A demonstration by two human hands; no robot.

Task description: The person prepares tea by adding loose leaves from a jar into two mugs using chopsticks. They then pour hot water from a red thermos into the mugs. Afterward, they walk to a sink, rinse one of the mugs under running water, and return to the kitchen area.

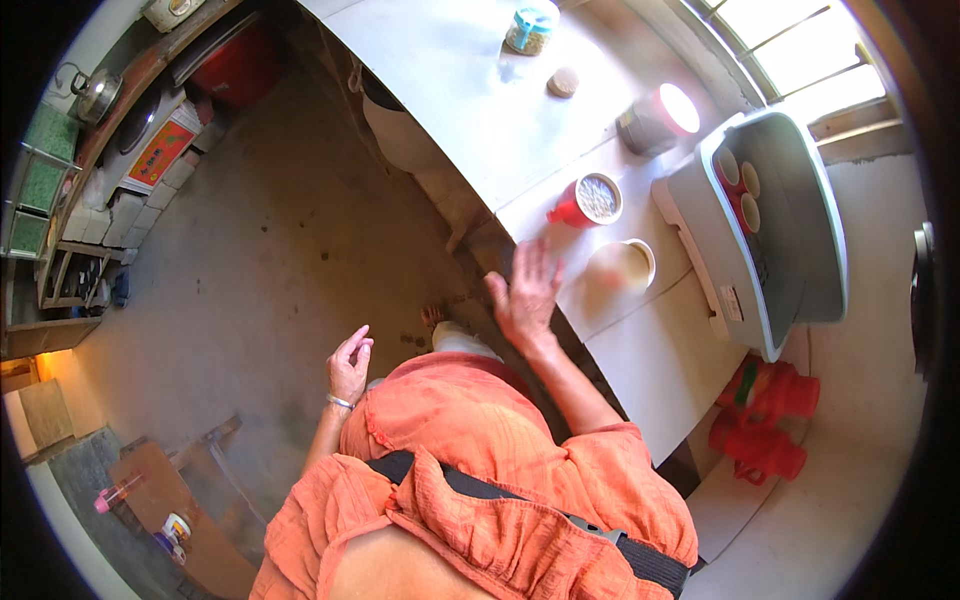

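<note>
My right hand (526,292) is held at the near edge of the white tiled counter (630,367), its fingers spread and slightly blurred, with nothing in it. Just beyond its fingertips stands a red mug (589,202) filled with pale contents that I cannot identify. To the right of the hand is a second, blurred cup (621,268) with a pale rim. My left hand (349,367), a bracelet at the wrist, hangs empty above the floor with its fingers loosely extended.
A grey plastic bin (814,247) holding several cups stands at the counter's right. Further back are a jar with a red lid (651,124), a small round lid (562,82) and a glass jar with a blue lid (531,30). Red thermos-like containers (769,420) lie beyond the counter's right end.
</note>
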